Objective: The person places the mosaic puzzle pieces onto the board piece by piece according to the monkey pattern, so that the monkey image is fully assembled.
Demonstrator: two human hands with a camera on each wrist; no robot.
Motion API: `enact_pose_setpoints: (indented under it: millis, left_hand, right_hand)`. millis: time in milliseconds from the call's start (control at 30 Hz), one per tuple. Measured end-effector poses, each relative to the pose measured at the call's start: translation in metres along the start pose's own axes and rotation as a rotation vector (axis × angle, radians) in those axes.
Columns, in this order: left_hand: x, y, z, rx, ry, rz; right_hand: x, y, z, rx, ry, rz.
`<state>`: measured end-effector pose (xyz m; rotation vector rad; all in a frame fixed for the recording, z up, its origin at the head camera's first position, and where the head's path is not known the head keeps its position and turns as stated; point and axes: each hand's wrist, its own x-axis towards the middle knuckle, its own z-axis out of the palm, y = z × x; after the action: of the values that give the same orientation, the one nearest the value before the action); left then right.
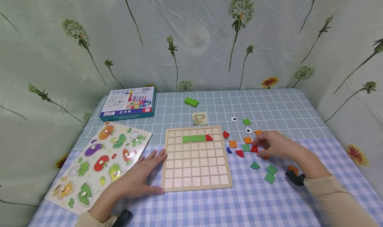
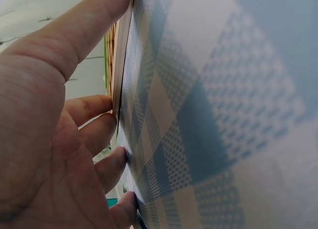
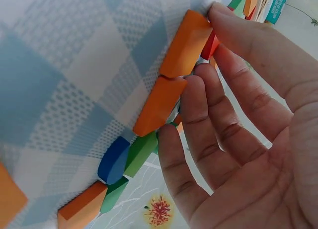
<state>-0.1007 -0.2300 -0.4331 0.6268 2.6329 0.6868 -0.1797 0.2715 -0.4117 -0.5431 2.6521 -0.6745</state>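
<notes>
We see a red piece (image 1: 254,149) on the table, right of the grid board (image 1: 195,163). The right hand's (image 1: 272,145) thumb and forefinger curve around it; we cannot tell whether they pinch it. The other fingers bend just beside two orange pieces (image 3: 186,44). Well apart from it, we find the left hand (image 1: 139,177) with fingers spread and extended, thumb and forefinger against the board's left edge. The board's second row holds three green squares (image 1: 193,138) and a red quarter-circle (image 1: 208,138). Loose pieces crowd the strip beyond its right edge; checked tablecloth (image 1: 203,207) runs along its near edge. Leftward, we see the vegetable puzzle (image 1: 112,148) near the left forearm.
</notes>
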Motion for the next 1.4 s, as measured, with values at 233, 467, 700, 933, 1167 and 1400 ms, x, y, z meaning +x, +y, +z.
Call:
enact_pose_setpoints:
  millis: [233, 467, 700, 933, 1167, 1400]
  left_hand:
    - [-0.001, 0.001, 0.0, 0.002, 0.002, 0.0]
    - [-0.001, 0.001, 0.0, 0.021, 0.01, 0.01]
    - [-0.001, 0.0, 0.001, 0.022, 0.016, 0.019]
    - [-0.001, 0.0, 0.0, 0.012, 0.015, 0.015]
    - [-0.001, 0.001, 0.0, 0.013, 0.013, 0.014]
    - [-0.001, 0.0, 0.0, 0.031, 0.025, 0.021]
  right_hand:
    - [0.0, 0.0, 0.001, -0.021, 0.017, -0.02]
    - [0.002, 0.001, 0.002, -0.024, 0.018, -0.025]
    - [0.004, 0.001, 0.0, -0.025, 0.007, -0.03]
    - [0.008, -0.007, -0.007, -0.031, -0.012, -0.029]
    - [0.013, -0.017, -0.013, -0.035, -0.012, 0.003]
    - [0.022, -0.031, -0.018, -0.029, -0.015, -0.027]
